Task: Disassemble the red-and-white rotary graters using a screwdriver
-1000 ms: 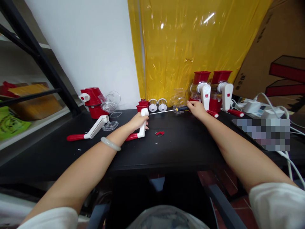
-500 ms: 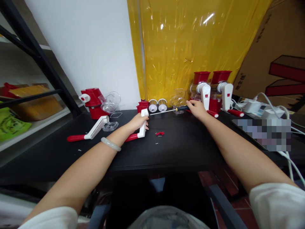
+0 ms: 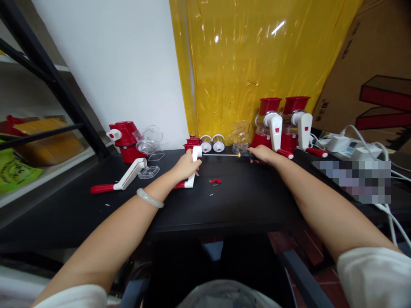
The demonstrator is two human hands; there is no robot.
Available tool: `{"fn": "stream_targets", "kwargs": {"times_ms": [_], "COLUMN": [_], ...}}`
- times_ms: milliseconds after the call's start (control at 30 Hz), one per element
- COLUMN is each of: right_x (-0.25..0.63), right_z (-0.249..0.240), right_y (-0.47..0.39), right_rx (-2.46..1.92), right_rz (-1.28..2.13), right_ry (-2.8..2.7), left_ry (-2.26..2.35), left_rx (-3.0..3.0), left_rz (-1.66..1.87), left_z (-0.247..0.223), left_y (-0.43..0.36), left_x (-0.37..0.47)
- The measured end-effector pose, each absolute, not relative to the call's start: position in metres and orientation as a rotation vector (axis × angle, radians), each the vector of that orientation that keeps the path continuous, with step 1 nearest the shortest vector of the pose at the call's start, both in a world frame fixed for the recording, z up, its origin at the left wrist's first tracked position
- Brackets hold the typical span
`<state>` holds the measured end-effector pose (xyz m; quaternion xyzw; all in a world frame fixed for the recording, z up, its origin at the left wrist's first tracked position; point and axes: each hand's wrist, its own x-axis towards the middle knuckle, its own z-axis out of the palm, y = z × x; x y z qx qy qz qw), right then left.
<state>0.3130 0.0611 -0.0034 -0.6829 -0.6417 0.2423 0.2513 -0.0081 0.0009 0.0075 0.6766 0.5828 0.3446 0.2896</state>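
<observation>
My left hand [image 3: 188, 166] is closed round a white crank handle [image 3: 190, 182] with a red grip, held upright above the black table. In my right hand [image 3: 262, 154] is a screwdriver [image 3: 244, 155] with a black and yellow handle, held level. Its long shaft points left, and the tip is at the round white end of the crank; whether it touches is too small to tell. On the table just right of the crank lie a small red plastic part [image 3: 215, 182] and several tiny metal pieces.
Two red-and-white rotary graters [image 3: 270, 124] stand at the back right. A red grater body [image 3: 124, 139], clear plastic parts [image 3: 150, 139] and another crank handle [image 3: 130, 173] are on the left. Two drum cutters [image 3: 218, 143] stand at the back. White cables [image 3: 385, 158] run along the right.
The screwdriver has swung from slanting to nearly level, its handle slightly lower. My left hand has turned the crank's round end to face the screwdriver tip.
</observation>
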Motion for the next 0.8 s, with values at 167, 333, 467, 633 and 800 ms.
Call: {"fn": "stream_targets", "kwargs": {"times_ms": [167,333,467,633,800], "right_x": [0.3078,0.3092,0.3086,0.3080,0.3091], "right_z": [-0.0011,0.0000,-0.0012,-0.0021,-0.0025], "right_y": [0.0590,0.0587,0.0592,0.0605,0.0617], "right_rx": [-1.831,-1.774,-1.748,-1.742,-1.731], "right_rz": [0.441,0.322,0.196,0.093,-0.012], "right_ry": [-1.826,-1.854,-1.864,-1.879,-1.886], "left_ry": [1.550,1.519,1.487,1.424,1.384], "left_rx": [1.762,1.698,1.658,1.622,1.549], "left_rz": [0.888,0.917,0.932,0.944,0.940], "left_z": [0.0077,0.0089,0.0091,0.0098,0.0116], "left_y": [0.0021,0.0008,0.0016,0.0029,0.0018], "left_x": [-0.0092,-0.0085,-0.0077,-0.0060,-0.0050]}}
